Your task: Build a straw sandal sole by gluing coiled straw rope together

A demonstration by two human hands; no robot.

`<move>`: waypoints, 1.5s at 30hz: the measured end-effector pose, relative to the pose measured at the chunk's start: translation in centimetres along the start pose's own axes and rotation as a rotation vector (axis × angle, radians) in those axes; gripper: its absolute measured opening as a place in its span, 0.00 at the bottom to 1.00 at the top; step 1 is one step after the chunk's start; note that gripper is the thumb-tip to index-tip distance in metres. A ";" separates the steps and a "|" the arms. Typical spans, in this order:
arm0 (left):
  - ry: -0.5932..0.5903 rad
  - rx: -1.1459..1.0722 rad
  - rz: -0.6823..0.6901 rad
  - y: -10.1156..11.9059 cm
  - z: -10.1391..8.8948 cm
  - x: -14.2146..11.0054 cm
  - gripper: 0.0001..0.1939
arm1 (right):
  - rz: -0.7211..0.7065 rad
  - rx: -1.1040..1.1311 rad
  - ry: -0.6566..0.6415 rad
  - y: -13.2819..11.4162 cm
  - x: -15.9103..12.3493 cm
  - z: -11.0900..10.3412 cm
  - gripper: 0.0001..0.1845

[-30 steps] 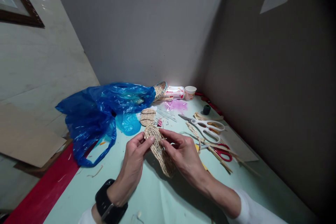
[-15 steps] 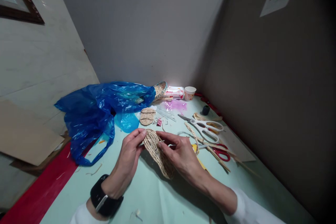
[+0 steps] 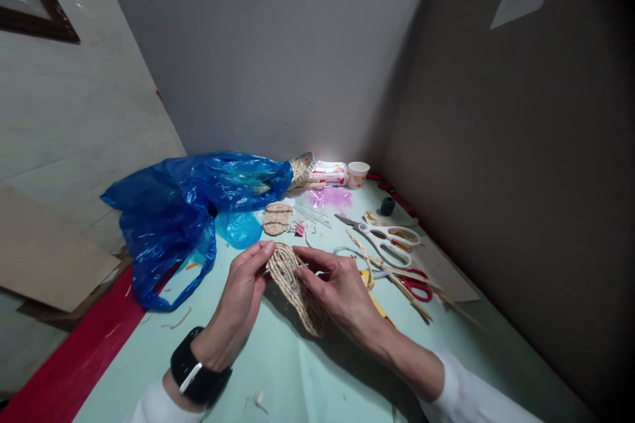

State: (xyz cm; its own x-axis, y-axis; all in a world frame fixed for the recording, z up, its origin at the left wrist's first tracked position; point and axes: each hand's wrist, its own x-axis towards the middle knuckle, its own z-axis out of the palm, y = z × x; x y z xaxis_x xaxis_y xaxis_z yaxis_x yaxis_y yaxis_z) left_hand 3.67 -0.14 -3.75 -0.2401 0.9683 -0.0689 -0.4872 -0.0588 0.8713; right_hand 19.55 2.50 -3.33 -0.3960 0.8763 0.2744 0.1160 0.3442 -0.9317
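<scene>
Between my two hands is a woven straw sole-shaped piece (image 3: 294,287), made of braided cord in long oval rows and tilted above the table. My left hand (image 3: 243,287) pinches its upper left edge with thumb and fingers; a black band sits on that wrist. My right hand (image 3: 342,287) grips its right side, thumb on the face and fingers behind the edge. The fingertips behind the piece are hidden. Just beyond lie a small woven straw piece (image 3: 277,219) with dark lines across it and a pink binder clip (image 3: 299,229).
A blue plastic bag (image 3: 169,211) covers the table's back left, with a woven basket (image 3: 301,168) at its mouth. White-handled scissors (image 3: 387,238), red-handled scissors (image 3: 417,285) and straw strips (image 3: 414,301) lie right. A paper cup (image 3: 358,174) and dark thread spool (image 3: 387,205) stand behind.
My left thumb has slid off the face of the straw piece to its upper left edge, and my left hand has shifted slightly left. My right hand keeps its hold.
</scene>
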 end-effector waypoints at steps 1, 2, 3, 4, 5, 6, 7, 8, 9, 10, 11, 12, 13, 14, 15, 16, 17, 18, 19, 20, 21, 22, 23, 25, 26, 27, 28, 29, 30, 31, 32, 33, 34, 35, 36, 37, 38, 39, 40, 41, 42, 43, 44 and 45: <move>-0.013 -0.009 -0.008 -0.1 0.0 0.0 0.07 | 0.006 0.000 0.008 0.0 0.0 0.0 0.18; -0.028 -0.014 -0.020 -0.2 0.1 0.0 0.09 | 0.011 -0.001 0.014 0.1 0.1 0.0 0.18; -0.044 -0.013 -0.035 -0.3 0.2 -0.1 0.10 | 0.017 -0.003 0.020 0.1 0.2 0.0 0.19; -0.060 -0.005 -0.050 -0.4 0.3 -0.2 0.11 | 0.020 -0.006 0.026 0.1 0.2 -0.1 0.19; -0.074 0.008 -0.064 -0.5 0.4 -0.4 0.11 | 0.022 -0.007 0.030 0.2 0.3 -0.1 0.19; -0.085 0.025 -0.074 -0.7 0.5 -0.5 0.11 | 0.021 -0.008 0.031 0.2 0.3 -0.1 0.19; -0.095 0.042 -0.077 -0.8 0.6 -0.6 0.12 | 0.017 -0.007 0.030 0.2 0.3 -0.1 0.19; -0.102 0.058 -0.074 -0.9 0.7 -0.7 0.13 | 0.012 -0.005 0.027 0.2 0.3 -0.1 0.19; -0.107 0.071 -0.068 -1.0 0.7 -0.8 0.14 | 0.006 -0.004 0.020 0.2 0.2 -0.1 0.19; -0.108 0.083 -0.061 -1.0 0.7 -0.8 0.13 | -0.001 -0.003 0.014 0.3 0.2 -0.1 0.19; -0.104 0.094 -0.052 -1.0 0.6 -0.7 0.13 | -0.007 -0.003 0.008 0.3 0.2 0.0 0.19; -0.094 0.104 -0.042 -0.8 0.5 -0.7 0.11 | -0.011 -0.004 0.004 0.3 0.2 0.0 0.19; -0.077 0.113 -0.030 -0.7 0.3 -0.6 0.10 | -0.014 -0.007 0.000 0.4 0.1 0.0 0.19; -0.057 0.119 -0.016 -0.5 0.2 -0.5 0.09 | -0.015 -0.010 -0.004 0.4 0.1 0.1 0.19; -0.036 0.123 0.000 -0.3 0.0 -0.4 0.09 | -0.015 -0.015 -0.006 0.5 0.1 0.1 0.19; -0.016 0.125 0.016 -0.1 -0.1 -0.3 0.09 | -0.016 -0.020 -0.011 0.5 0.1 0.1 0.20; -0.002 0.128 0.026 0.1 -0.2 -0.2 0.09 | -0.016 -0.024 -0.017 0.6 0.0 0.2 0.20; 0.008 0.131 0.031 0.2 -0.3 -0.1 0.10 | -0.017 -0.029 -0.024 0.6 0.0 0.2 0.20; 0.016 0.134 0.032 0.3 -0.4 -0.1 0.10 | -0.018 -0.033 -0.030 0.6 0.0 0.2 0.20; 0.021 0.136 0.030 0.3 -0.4 0.0 0.10 | -0.020 -0.037 -0.036 0.6 -0.1 0.2 0.20; 0.026 0.136 0.027 0.3 -0.4 0.0 0.10 | -0.022 -0.042 -0.042 0.6 -0.1 0.3 0.19; 0.028 0.136 0.024 0.4 -0.3 0.0 0.10 | -0.026 -0.047 -0.047 0.5 -0.1 0.3 0.19; 0.027 0.135 0.022 0.4 -0.3 0.1 0.10 | -0.029 -0.052 -0.050 0.5 -0.1 0.3 0.19; 0.021 0.140 0.017 0.4 -0.3 0.1 0.11 | -0.034 -0.062 -0.055 0.4 -0.1 0.3 0.20; 0.017 0.146 0.015 0.5 -0.2 0.1 0.12 | -0.035 -0.068 -0.057 0.4 -0.1 0.3 0.20; 0.012 0.155 0.011 0.5 -0.3 0.1 0.12 | -0.036 -0.074 -0.060 0.4 -0.2 0.3 0.20; 0.007 0.167 0.005 0.5 -0.3 0.1 0.13 | -0.036 -0.081 -0.062 0.4 -0.2 0.3 0.20; 0.005 0.180 -0.003 0.5 -0.3 0.1 0.13 | -0.037 -0.088 -0.067 0.4 -0.2 0.3 0.20; 0.005 0.193 -0.011 0.4 -0.4 0.1 0.13 | -0.038 -0.096 -0.073 0.4 -0.2 0.3 0.20; 0.007 0.207 -0.019 0.4 -0.5 0.2 0.12 | -0.039 -0.104 -0.081 0.4 -0.3 0.3 0.20; 0.011 0.220 -0.024 0.3 -0.6 0.2 0.12 | -0.040 -0.111 -0.089 0.4 -0.3 0.3 0.20; 0.015 0.232 -0.027 0.2 -0.6 0.3 0.12 | -0.041 -0.117 -0.096 0.4 -0.3 0.3 0.20; 0.019 0.240 -0.027 0.2 -0.7 0.3 0.11 | -0.042 -0.122 -0.102 0.4 -0.3 0.3 0.20; 0.021 0.245 -0.027 0.1 -0.7 0.3 0.11 | -0.042 -0.125 -0.107 0.4 -0.3 0.3 0.20; 0.021 0.246 -0.026 0.1 -0.6 0.3 0.11 | -0.042 -0.127 -0.110 0.4 -0.2 0.3 0.20; 0.019 0.244 -0.026 0.1 -0.6 0.2 0.11 | -0.042 -0.128 -0.111 0.4 -0.2 0.3 0.20; 0.015 0.239 -0.025 0.2 -0.5 0.2 0.10 | -0.041 -0.128 -0.109 0.4 -0.2 0.3 0.21; 0.011 0.233 -0.025 0.2 -0.5 0.1 0.10 | -0.039 -0.126 -0.108 0.5 -0.2 0.3 0.21; 0.007 0.227 -0.023 0.3 -0.4 0.0 0.10 | -0.036 -0.124 -0.105 0.5 -0.1 0.3 0.21; 0.004 0.222 -0.022 0.3 -0.4 0.0 0.10 | -0.032 -0.122 -0.103 0.5 -0.1 0.3 0.21; 0.002 0.221 -0.020 0.3 -0.4 0.0 0.10 | -0.027 -0.120 -0.103 0.5 -0.1 0.3 0.21; 0.001 0.221 -0.018 0.3 -0.4 0.0 0.10 | -0.022 -0.119 -0.106 0.5 -0.1 0.3 0.21; 0.000 0.223 -0.018 0.2 -0.4 0.0 0.10 | -0.016 -0.118 -0.110 0.5 -0.2 0.3 0.21; 0.000 0.225 -0.020 0.2 -0.5 0.1 0.10 | -0.010 -0.116 -0.113 0.5 -0.2 0.3 0.20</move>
State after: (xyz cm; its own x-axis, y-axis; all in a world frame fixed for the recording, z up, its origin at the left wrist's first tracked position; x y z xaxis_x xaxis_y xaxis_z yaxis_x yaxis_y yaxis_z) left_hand 3.18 -0.16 -3.82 -0.2317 0.9688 -0.0874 -0.2927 0.0163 0.9561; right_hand 19.44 2.39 -3.89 -0.4970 0.8312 0.2492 0.2135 0.3955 -0.8933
